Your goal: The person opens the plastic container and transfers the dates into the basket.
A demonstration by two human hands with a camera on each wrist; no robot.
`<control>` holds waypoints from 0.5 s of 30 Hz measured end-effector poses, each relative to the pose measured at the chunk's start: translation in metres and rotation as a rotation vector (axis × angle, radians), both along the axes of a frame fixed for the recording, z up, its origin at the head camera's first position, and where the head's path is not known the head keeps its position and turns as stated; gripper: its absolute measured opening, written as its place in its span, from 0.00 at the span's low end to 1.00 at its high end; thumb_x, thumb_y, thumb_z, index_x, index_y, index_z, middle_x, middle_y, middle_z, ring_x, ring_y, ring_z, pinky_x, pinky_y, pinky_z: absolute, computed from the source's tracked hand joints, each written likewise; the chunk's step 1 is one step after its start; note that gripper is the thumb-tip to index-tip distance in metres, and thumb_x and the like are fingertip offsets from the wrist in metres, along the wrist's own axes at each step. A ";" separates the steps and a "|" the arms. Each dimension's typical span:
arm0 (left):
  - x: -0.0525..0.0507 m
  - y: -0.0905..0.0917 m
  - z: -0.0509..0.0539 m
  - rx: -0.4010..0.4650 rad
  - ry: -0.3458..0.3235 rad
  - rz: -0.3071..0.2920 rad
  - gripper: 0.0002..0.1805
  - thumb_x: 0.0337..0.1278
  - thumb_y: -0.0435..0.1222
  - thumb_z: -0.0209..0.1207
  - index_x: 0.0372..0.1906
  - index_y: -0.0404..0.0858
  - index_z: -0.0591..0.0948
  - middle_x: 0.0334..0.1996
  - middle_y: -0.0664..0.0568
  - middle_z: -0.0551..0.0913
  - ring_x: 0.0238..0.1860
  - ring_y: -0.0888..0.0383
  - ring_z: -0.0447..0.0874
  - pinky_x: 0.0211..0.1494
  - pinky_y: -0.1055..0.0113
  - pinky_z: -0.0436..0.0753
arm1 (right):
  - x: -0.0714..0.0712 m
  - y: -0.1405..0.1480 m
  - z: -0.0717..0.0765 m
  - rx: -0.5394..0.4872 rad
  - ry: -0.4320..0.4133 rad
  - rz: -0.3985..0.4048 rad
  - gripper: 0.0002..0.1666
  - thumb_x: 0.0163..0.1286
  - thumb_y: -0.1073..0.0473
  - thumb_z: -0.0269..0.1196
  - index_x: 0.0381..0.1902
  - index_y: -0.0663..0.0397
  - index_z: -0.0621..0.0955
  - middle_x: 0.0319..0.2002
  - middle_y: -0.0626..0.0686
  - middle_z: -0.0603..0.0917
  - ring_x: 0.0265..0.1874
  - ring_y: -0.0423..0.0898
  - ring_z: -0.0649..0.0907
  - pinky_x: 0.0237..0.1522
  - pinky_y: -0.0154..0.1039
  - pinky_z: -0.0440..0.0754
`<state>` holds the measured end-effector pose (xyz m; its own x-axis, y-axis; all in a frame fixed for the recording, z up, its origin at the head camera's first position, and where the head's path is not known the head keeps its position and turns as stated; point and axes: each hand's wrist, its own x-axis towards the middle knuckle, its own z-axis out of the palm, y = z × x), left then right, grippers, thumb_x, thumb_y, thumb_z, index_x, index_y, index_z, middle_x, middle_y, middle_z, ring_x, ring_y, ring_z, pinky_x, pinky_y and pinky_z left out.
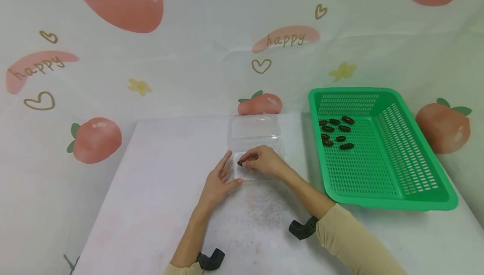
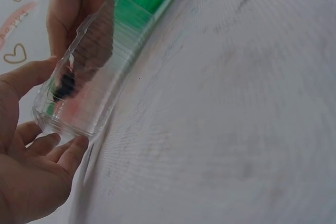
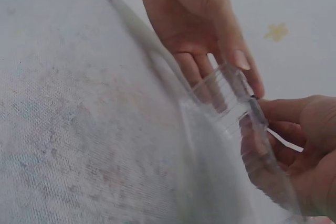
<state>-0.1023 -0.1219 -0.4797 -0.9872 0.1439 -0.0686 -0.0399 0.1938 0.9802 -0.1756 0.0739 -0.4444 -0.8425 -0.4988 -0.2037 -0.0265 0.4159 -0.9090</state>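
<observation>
A clear plastic clamshell box (image 1: pixel 254 129) lies on the table with its lid folded back away from me. My right hand (image 1: pixel 269 161) is over its near half and pinches a dark brown date (image 1: pixel 240 163) between thumb and fingertips. In the left wrist view the date (image 2: pixel 65 85) shows as a dark shape through the clear wall. My left hand (image 1: pixel 215 187) is at the box's left side, fingers fairly straight and spread. Its fingers touch the side wall and its thumb lies by the near left corner. The box's floor is partly hidden by my right hand.
To the right stands a green plastic basket (image 1: pixel 382 201) with slotted walls. Several dates (image 1: pixel 346 146) lie in its left part. A white cloth with printed peaches hangs behind the white table (image 1: pixel 162 174). Black wrist mounts (image 1: pixel 303 228) sit on both forearms.
</observation>
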 end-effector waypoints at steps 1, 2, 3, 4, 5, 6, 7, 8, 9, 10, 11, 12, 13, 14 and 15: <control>0.000 0.000 0.000 0.003 0.002 -0.002 0.49 0.55 0.30 0.70 0.79 0.48 0.57 0.78 0.51 0.53 0.76 0.47 0.54 0.74 0.53 0.63 | 0.001 0.001 0.002 -0.017 -0.012 -0.013 0.09 0.66 0.65 0.65 0.43 0.55 0.89 0.38 0.49 0.89 0.35 0.44 0.86 0.38 0.34 0.85; 0.000 0.000 0.000 0.004 0.002 -0.003 0.49 0.55 0.30 0.70 0.79 0.48 0.57 0.78 0.51 0.53 0.76 0.47 0.54 0.74 0.53 0.64 | 0.002 0.002 0.004 -0.039 -0.026 -0.024 0.09 0.66 0.65 0.65 0.43 0.56 0.88 0.38 0.50 0.89 0.35 0.46 0.87 0.38 0.35 0.86; 0.000 0.000 0.000 0.006 0.002 -0.004 0.49 0.55 0.30 0.70 0.79 0.48 0.57 0.78 0.51 0.53 0.76 0.47 0.54 0.74 0.54 0.64 | 0.003 0.003 0.007 -0.063 -0.034 -0.032 0.09 0.67 0.66 0.64 0.43 0.57 0.88 0.39 0.52 0.89 0.35 0.49 0.88 0.37 0.36 0.87; 0.000 0.000 0.000 0.006 0.001 -0.004 0.49 0.55 0.30 0.70 0.79 0.48 0.57 0.78 0.51 0.53 0.76 0.47 0.54 0.74 0.54 0.64 | 0.004 0.005 0.009 -0.085 -0.044 -0.039 0.10 0.67 0.66 0.64 0.44 0.58 0.88 0.39 0.54 0.89 0.35 0.51 0.88 0.38 0.37 0.88; 0.000 0.000 0.000 0.006 0.000 -0.004 0.49 0.55 0.30 0.70 0.79 0.49 0.57 0.78 0.51 0.53 0.76 0.47 0.54 0.74 0.54 0.64 | 0.005 0.006 0.012 -0.105 -0.057 -0.048 0.10 0.67 0.66 0.64 0.44 0.59 0.87 0.40 0.54 0.88 0.37 0.54 0.88 0.38 0.38 0.88; 0.000 0.000 0.000 0.004 -0.002 -0.002 0.49 0.55 0.30 0.70 0.79 0.49 0.57 0.78 0.51 0.53 0.76 0.47 0.54 0.74 0.54 0.64 | 0.006 0.008 0.014 -0.119 -0.061 -0.054 0.10 0.68 0.66 0.64 0.45 0.59 0.87 0.41 0.55 0.88 0.37 0.55 0.88 0.39 0.38 0.88; 0.000 0.000 0.000 0.001 -0.004 -0.002 0.49 0.55 0.30 0.70 0.79 0.49 0.57 0.78 0.51 0.53 0.76 0.47 0.54 0.74 0.54 0.64 | 0.008 0.010 0.017 -0.131 -0.061 -0.055 0.10 0.68 0.66 0.64 0.45 0.59 0.87 0.42 0.55 0.88 0.38 0.57 0.88 0.40 0.39 0.88; 0.000 0.000 0.000 -0.003 -0.006 0.000 0.49 0.55 0.30 0.70 0.79 0.49 0.57 0.78 0.51 0.53 0.76 0.47 0.54 0.74 0.54 0.64 | 0.009 0.012 0.019 -0.137 -0.053 -0.054 0.10 0.68 0.66 0.64 0.46 0.59 0.87 0.42 0.55 0.88 0.39 0.58 0.88 0.40 0.39 0.88; -0.001 0.000 0.000 -0.005 -0.005 -0.001 0.49 0.55 0.31 0.70 0.79 0.49 0.57 0.78 0.51 0.53 0.76 0.46 0.54 0.74 0.54 0.64 | 0.010 0.014 0.022 -0.137 -0.046 -0.056 0.10 0.68 0.66 0.64 0.46 0.59 0.87 0.43 0.54 0.88 0.40 0.58 0.88 0.41 0.39 0.88; -0.001 0.000 0.000 -0.010 -0.007 0.000 0.49 0.55 0.31 0.70 0.79 0.49 0.57 0.78 0.51 0.53 0.76 0.46 0.53 0.74 0.54 0.64 | 0.011 0.017 0.025 -0.137 -0.045 -0.061 0.10 0.68 0.65 0.65 0.46 0.57 0.88 0.43 0.54 0.88 0.41 0.58 0.88 0.42 0.39 0.88; -0.001 0.000 0.000 -0.012 -0.007 0.001 0.49 0.55 0.31 0.70 0.79 0.49 0.58 0.78 0.51 0.53 0.76 0.46 0.53 0.74 0.54 0.63 | 0.012 0.019 0.027 -0.136 -0.040 -0.062 0.10 0.68 0.65 0.65 0.46 0.57 0.88 0.43 0.53 0.88 0.41 0.58 0.88 0.42 0.39 0.88; -0.001 0.000 0.000 -0.012 -0.006 0.000 0.49 0.55 0.31 0.70 0.79 0.49 0.58 0.78 0.51 0.53 0.76 0.46 0.53 0.74 0.53 0.63 | 0.013 0.021 0.029 -0.134 -0.035 -0.064 0.10 0.68 0.64 0.65 0.46 0.56 0.88 0.43 0.53 0.88 0.41 0.58 0.88 0.43 0.40 0.88; -0.001 0.000 0.000 -0.010 -0.005 -0.001 0.48 0.55 0.31 0.70 0.79 0.48 0.58 0.78 0.52 0.53 0.76 0.46 0.53 0.74 0.53 0.63 | 0.014 0.024 0.032 -0.129 -0.033 -0.067 0.10 0.68 0.63 0.65 0.46 0.55 0.88 0.43 0.53 0.88 0.42 0.58 0.88 0.44 0.42 0.88; -0.001 0.000 0.000 -0.008 -0.002 -0.003 0.48 0.56 0.31 0.70 0.79 0.48 0.58 0.78 0.52 0.53 0.76 0.46 0.53 0.74 0.53 0.63 | 0.015 0.027 0.034 -0.127 -0.024 -0.066 0.11 0.69 0.63 0.65 0.47 0.55 0.88 0.43 0.53 0.88 0.42 0.58 0.88 0.45 0.44 0.88; -0.001 0.000 0.000 -0.011 -0.003 -0.002 0.49 0.55 0.30 0.70 0.79 0.48 0.57 0.78 0.53 0.54 0.76 0.46 0.53 0.74 0.52 0.63 | 0.015 0.029 0.035 -0.124 -0.025 -0.070 0.11 0.69 0.63 0.65 0.47 0.55 0.88 0.43 0.52 0.88 0.42 0.58 0.88 0.46 0.46 0.87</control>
